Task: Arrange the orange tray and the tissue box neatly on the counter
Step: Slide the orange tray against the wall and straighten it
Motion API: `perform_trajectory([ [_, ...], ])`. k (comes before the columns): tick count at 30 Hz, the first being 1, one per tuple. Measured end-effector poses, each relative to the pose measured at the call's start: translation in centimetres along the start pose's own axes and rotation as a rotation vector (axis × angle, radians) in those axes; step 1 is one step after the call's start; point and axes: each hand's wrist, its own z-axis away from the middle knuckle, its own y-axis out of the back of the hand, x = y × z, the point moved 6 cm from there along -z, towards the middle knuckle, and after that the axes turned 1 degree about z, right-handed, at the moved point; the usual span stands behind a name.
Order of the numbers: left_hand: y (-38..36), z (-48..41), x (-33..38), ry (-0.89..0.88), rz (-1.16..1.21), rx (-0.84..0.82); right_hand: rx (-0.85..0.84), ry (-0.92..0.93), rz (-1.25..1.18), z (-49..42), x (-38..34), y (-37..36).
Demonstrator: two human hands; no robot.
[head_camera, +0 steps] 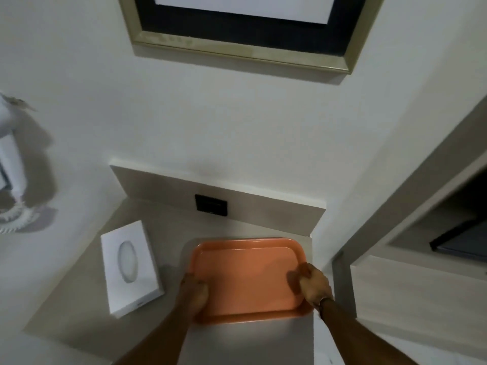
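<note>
On the beige bench (237, 338), orange tray (247, 275) lies flat at the right end near the wall — white tissue box (131, 267) just beside it, left, apart. Left hand (193, 295) and right hand (313, 284) each clenched on a tray side rim — firm grip.

A gold-framed picture (245, 27) with a black mat hung on the white wall (184, 114). A dark outlet plate (210, 205) sat in the beige backsplash (276, 206). A white wall-mounted device (11, 164) was at far left, too blurred to identify.
</note>
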Motion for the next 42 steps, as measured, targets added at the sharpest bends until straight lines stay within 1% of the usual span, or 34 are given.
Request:
perform_trajectory([
  [5, -1.2, -3.6, 2.1, -0.046, -0.079, -0.089, 0.085, -0.101, -0.068, 1.3, 1.5, 0.4],
  [12, -2.5, -5.8, 3.4, -0.069, -0.132, -0.113, 0.13, -0.194, -0.073, 2.1, 2.6, 0.1],
  [22, -2.2, -5.4, 4.0, -0.094, -0.126, -0.114, 0.132, -0.163, -0.005, 1.9, 2.6, -0.2],
  [23, -2.1, -5.0, 4.2, -0.118, -0.182, -0.118, 0.135, -0.148, 0.018, 1.9, 2.7, -0.3],
  [24, -2.0, -4.4, 4.5, -0.161, -0.286, -0.105, 0.144, -0.126, 0.058, 2.0, 2.7, -0.4],
  [26, -1.8, -3.0, 5.1, -0.326, -0.556, -0.042, 0.166, -0.081, 0.179, 2.5, 3.0, -1.0],
  [27, -2.2, -2.0, 5.3, -0.427, -0.661, -0.037, 0.178, -0.062, 0.236, 3.0, 3.1, -1.4],
  [29, -3.6, 0.0, 4.9, -0.592, -0.784, -0.111, 0.201, -0.002, 0.351, 4.2, 3.3, -2.7],
  [31, -4.9, 2.0, 3.8, -0.706, -0.873, -0.2, 0.186, 0.076, 0.466, 5.5, 3.4, -4.7],
  [34, -6.1, 4.7, 1.5, -0.864, -1.01, -0.232, 0.136, 0.176, 0.547, 7.7, 3.5, -8.0],
  [37, -6.4, 6.9, -0.6, -0.933, -1.05, -0.247, 0.087, 0.28, 0.639, 10.0, 3.1, -10.9],
  [42, -5.8, 8.6, -2.8, -0.947, -1.113, -0.294, 0.02, 0.362, 0.669, 12.1, 3.5, -13.4],
])
